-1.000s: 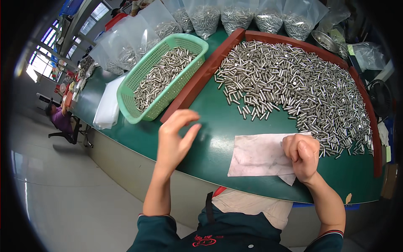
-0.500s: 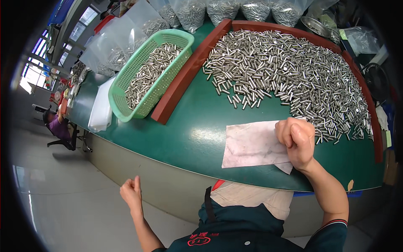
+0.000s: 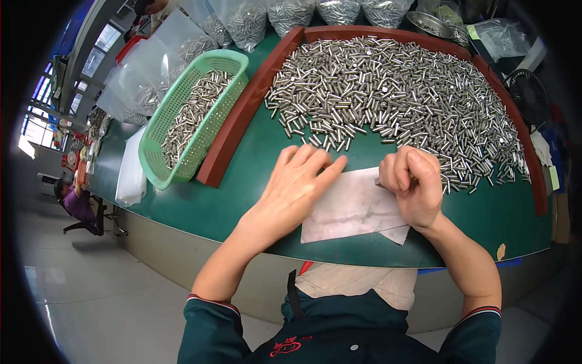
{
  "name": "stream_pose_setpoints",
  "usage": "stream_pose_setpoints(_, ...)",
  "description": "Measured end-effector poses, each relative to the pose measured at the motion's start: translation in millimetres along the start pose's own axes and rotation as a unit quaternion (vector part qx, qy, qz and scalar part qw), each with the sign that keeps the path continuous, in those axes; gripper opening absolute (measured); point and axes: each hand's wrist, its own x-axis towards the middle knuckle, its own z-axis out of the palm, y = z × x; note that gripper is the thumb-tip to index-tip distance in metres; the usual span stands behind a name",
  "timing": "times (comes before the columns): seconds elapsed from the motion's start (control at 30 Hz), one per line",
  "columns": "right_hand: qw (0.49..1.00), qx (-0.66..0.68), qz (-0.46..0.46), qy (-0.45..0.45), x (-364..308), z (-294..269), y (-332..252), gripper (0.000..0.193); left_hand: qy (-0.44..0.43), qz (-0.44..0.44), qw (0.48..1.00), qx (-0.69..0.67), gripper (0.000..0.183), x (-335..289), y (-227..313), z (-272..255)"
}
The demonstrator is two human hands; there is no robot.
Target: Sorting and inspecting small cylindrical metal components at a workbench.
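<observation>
My left hand (image 3: 297, 188) reaches over the table's front part, palm down and fingers apart. It holds nothing that I can see, and its thumb side lies over the left edge of a stained whitish cloth (image 3: 348, 212). My right hand (image 3: 415, 185) is closed in a fist above the cloth's right end. A small dark end, like that of a metal pin, pokes out by its curled fingers; the rest is hidden. Just beyond both hands spreads a broad heap of short shiny metal pins (image 3: 388, 91) on the green table (image 3: 242, 212).
Dark red wooden bars (image 3: 242, 115) fence the heap. Left of them stands a green perforated basket (image 3: 151, 151) with more pins, next to white plastic sheets (image 3: 130, 176). Filled clear bags (image 3: 245, 27) line the back; a metal bowl (image 3: 430, 25) and black fan (image 3: 527, 94) stand right.
My left hand has risen from beside the table's front edge to over the cloth, and its fingers have spread. My right fist stays over the cloth's right end. The view has shifted slightly.
</observation>
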Motion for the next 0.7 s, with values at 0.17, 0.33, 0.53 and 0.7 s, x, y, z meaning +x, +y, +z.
stream_pose_setpoints(0.17, 1.0, 0.008, 0.014, 0.012, 0, -2, -2, 0.035, -0.012, 0.014, 1.0, 0.009, 0.049, 18, -2, 16)
stream_pose_setpoints(0.33, 1.0, 0.0, 0.015, 0.006, 0, -2, -2, 0.035, -0.003, 0.029, 1.0, 0.003, 0.042, 20, -3, 16)
stream_pose_setpoints(0.53, 1.0, -0.01, 0.011, 0.008, 1, -2, 0, 0.035, 0.127, -0.072, 0.989, -0.013, 0.033, -29, -5, -24)
stream_pose_setpoints(0.7, 1.0, 0.007, 0.005, 0.006, 0, -1, 0, 0.036, 0.228, -0.326, 0.918, -0.005, 0.017, -134, 14, -48)
